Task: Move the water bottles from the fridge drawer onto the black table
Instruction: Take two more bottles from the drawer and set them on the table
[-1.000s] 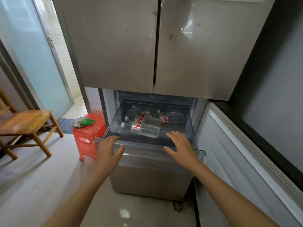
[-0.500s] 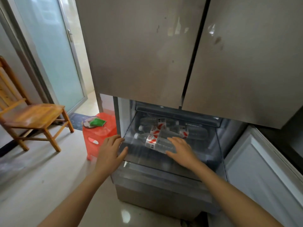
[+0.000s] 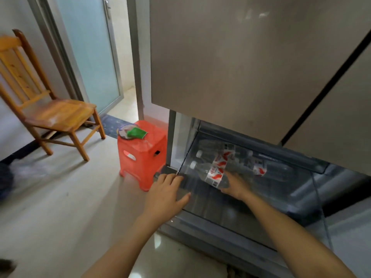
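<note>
The fridge drawer [image 3: 208, 209] stands pulled open below the fridge's upper doors [image 3: 230, 57]. Several clear water bottles with red-and-white labels lie on their sides inside it. My right hand [image 3: 235, 186] reaches into the drawer and grips the nearest water bottle [image 3: 210, 171] from below; its fingers are hidden behind the bottle. Two more bottles [image 3: 223, 155] [image 3: 259, 169] lie behind it. My left hand [image 3: 167, 194] rests on the drawer's front left corner with straight fingers. The black table is out of view.
A red plastic stool [image 3: 140, 157] stands just left of the drawer, with a green cloth [image 3: 137, 133] and a plate on top. Further left is a wooden chair [image 3: 54, 111] by a frosted glass door [image 3: 90, 47]. The floor is pale tile.
My right hand moved from the drawer's front edge into the drawer and took hold of the nearest bottle. My view shifted closer and to the left. My left hand stayed on the drawer's front.
</note>
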`<state>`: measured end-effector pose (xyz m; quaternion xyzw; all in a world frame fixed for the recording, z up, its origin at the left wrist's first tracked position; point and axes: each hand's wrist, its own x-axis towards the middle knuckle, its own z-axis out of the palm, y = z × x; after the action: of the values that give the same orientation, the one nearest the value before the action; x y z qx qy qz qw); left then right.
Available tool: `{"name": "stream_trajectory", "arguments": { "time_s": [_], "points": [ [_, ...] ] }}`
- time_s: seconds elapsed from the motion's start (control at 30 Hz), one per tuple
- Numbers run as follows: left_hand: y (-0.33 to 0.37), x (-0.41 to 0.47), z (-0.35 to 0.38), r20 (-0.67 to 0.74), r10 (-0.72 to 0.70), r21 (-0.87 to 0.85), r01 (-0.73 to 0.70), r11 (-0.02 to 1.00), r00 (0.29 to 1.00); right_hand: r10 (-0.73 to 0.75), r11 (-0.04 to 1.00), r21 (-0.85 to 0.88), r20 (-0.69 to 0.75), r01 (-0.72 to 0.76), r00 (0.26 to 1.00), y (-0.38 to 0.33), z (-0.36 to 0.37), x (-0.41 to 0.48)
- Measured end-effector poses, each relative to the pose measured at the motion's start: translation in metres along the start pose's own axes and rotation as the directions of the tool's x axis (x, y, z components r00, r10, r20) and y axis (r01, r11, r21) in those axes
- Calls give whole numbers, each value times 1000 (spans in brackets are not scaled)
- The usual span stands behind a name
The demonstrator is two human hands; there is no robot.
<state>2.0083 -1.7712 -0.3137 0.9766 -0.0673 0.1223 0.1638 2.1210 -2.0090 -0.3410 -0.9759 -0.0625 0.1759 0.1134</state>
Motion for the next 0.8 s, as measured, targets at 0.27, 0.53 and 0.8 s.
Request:
{"name": "stream_trajectory", "arguments": {
  "time_s": [0.27, 0.53, 0.8],
  "points": [
    [3, 1, 3, 31, -86, 25, 85, 996, 996, -32, 980, -199, -59, 20, 998, -2, 5, 16],
    [5, 0, 5, -6, -105, 43, 105, 994, 994, -76, 989, -116, 133, 91, 988, 1, 13, -2],
    [7, 0, 3, -14, -104, 72, 105, 992, 994, -134, 983, 143, 149, 112, 980, 0, 2, 3]
  ]
}}
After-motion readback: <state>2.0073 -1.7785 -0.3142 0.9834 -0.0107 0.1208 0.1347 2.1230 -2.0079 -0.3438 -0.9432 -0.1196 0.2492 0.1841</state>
